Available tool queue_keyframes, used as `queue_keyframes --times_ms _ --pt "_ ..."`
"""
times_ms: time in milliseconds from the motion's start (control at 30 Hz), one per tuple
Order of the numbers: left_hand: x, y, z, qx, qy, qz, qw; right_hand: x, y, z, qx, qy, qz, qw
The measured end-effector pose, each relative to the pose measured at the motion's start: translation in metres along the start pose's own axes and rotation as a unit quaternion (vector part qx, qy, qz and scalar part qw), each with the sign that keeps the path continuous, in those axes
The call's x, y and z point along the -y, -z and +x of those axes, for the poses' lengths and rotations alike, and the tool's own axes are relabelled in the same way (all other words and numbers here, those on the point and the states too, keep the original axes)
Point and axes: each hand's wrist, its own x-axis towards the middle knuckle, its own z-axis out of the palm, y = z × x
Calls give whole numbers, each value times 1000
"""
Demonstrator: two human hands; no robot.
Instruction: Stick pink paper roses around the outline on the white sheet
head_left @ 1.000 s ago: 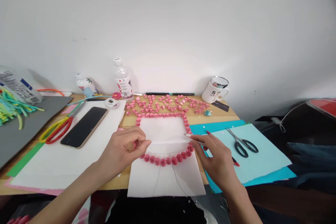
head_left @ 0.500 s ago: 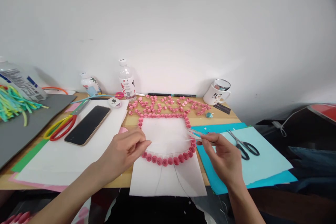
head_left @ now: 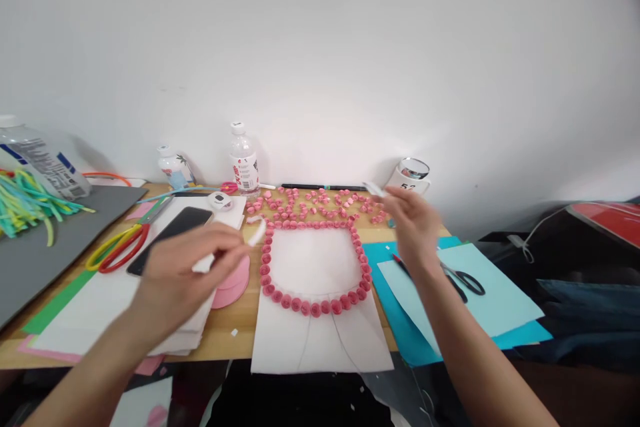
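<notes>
A white sheet (head_left: pixel 320 340) lies at the desk's front with a ring of small pink paper rolls (head_left: pixel 313 307) along its outline. More loose pink rolls (head_left: pixel 320 203) are scattered behind it. My right hand (head_left: pixel 413 227), blurred, is raised over the loose rolls near the mug and pinches slim tweezers (head_left: pixel 374 189). My left hand (head_left: pixel 185 273), also blurred, hovers left of the ring over the white papers, fingers curled around a small white strip (head_left: pixel 256 233).
A phone (head_left: pixel 173 230) and red and yellow scissors (head_left: pixel 115 247) lie on white paper at left. Two bottles (head_left: pixel 243 163), pens and a white mug (head_left: pixel 411 177) stand at the wall. Black scissors (head_left: pixel 463 278) rest on blue sheets at right. A pink disc (head_left: pixel 233 280) lies by the ring.
My right hand has lifted from the ring's right side and swung back toward the loose rolls with the tweezers. My left hand has moved left off the sheet, uncovering the pink disc.
</notes>
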Motion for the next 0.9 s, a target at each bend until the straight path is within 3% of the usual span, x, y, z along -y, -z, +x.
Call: queue_keyframes --times_ms 67,167,300,367,433,500,567,600,667,733,800,900 --pt "8 14 11 -62 -5 29 998 4 -38 -5 120 72 -54 989" --pt "9 27 27 -121 2 25 992 7 -116 -31 299 162 -97 936" --pt "3 29 41 -148 8 -59 987 4 -215 -73 384 212 -134 889" --pt "3 28 42 -143 31 -89 985 1 -248 -87 424 217 -127 870" --pt "7 26 40 -131 56 -102 985 -1 -262 -92 466 192 -75 861" --pt "13 22 36 -107 82 -107 985 -4 -258 -89 472 94 31 876" --pt "21 16 31 -66 108 -103 987 -8 -236 -77 428 -65 166 886" --pt "24 12 29 -41 122 -102 986 -10 -219 -69 396 -162 246 870" --pt "30 0 27 14 145 -109 983 -14 -179 -50 376 -204 294 855" --pt "35 -16 27 66 167 -130 975 -18 -135 -33 320 -288 364 826" --pt "39 -35 28 97 196 -155 963 -21 -93 -21 273 -295 377 834" --pt "50 -66 30 129 223 -172 951 -29 -48 -10 268 -284 329 859"
